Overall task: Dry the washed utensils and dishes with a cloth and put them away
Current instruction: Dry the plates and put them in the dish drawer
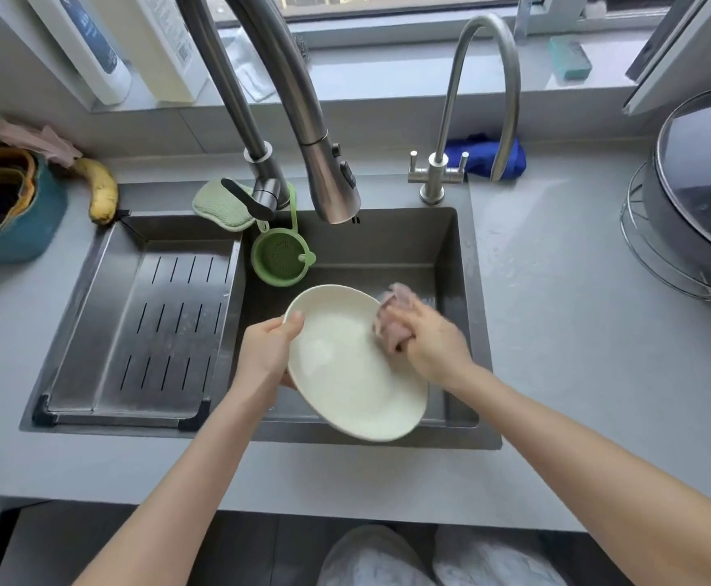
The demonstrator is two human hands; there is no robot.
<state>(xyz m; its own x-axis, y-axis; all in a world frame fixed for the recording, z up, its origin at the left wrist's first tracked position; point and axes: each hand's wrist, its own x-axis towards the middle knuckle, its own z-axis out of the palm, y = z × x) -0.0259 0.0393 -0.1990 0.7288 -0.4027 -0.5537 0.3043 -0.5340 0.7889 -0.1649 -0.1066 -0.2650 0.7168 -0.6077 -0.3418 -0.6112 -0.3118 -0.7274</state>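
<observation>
Head view, left hand [267,346] gripping plate [345,365] rim, right hand [427,338] blurred, clutching pink cloth [389,317], fingers hidden

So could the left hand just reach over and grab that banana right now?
Probably not yet: the left hand grips the plate by its rim over the sink. The way across the drain tray to the banana looks free once it lets go.

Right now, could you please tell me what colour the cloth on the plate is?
Pale pink; the cloth, against the plate, shows best in the head view.
</observation>
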